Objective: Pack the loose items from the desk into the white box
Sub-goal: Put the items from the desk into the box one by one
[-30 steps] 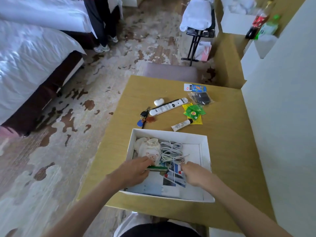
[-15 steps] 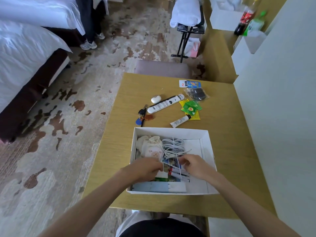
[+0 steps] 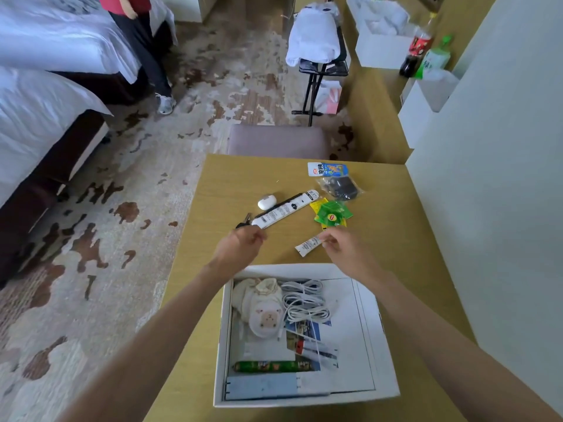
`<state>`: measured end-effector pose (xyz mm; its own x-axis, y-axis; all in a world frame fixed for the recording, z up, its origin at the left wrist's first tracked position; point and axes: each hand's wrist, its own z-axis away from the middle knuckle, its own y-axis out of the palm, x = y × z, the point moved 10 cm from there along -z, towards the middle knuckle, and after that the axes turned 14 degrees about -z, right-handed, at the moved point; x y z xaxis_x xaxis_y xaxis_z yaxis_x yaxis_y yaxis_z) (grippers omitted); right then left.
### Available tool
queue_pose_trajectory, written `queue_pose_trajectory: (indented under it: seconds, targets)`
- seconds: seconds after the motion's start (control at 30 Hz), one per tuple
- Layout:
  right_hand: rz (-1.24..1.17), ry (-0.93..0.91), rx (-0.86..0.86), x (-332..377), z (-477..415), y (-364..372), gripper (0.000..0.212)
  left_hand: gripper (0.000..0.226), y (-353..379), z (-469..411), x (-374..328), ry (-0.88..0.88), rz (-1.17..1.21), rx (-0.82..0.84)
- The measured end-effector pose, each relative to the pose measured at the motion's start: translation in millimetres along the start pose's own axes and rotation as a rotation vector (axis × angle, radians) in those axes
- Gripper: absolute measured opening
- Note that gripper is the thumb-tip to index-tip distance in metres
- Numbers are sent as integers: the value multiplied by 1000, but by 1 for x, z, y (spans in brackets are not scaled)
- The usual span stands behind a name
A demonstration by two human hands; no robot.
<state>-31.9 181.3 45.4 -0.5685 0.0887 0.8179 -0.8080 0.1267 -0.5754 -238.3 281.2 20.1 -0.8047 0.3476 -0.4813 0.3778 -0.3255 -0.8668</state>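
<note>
Both hands beyond white box (image 3: pixel 387 388) far wall. Right hand (image 3: pixel 344 248) fingers pinching small white tube (image 3: pixel 308 246), likely to lift it boxward. Left hand (image 3: pixel 240 246) fingers curled together over keys (image 3: pixel 243 223); grip unclear. 5 more items loose on worktop (image 3: pixel 231 178).

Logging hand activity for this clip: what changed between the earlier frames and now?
Both hands left the white cardboard box and reached forward over the desk. The right hand now pinches the small white tube; the left hand closes over the keys beside the long white remote. Box contents and the other desk items stayed put.
</note>
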Motion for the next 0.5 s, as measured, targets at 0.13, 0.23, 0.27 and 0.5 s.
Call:
queue_pose_trajectory:
  seconds: [0.13,0.23,0.27,0.5]
  targets:
    - [263,120,174,-36,-51,32,28,17,17,-33,39,-146,-144,119]
    - [481,165,309,-61,-70,57,45,22,36,-48,67,-207,-233,221]
    - [562,183,355,-69,-73,64,49,23,39,-53,74,-211,-240,220]
    - [870,85,614,-96,-82,98,39,58,63,-98,70,-123,-342,245]
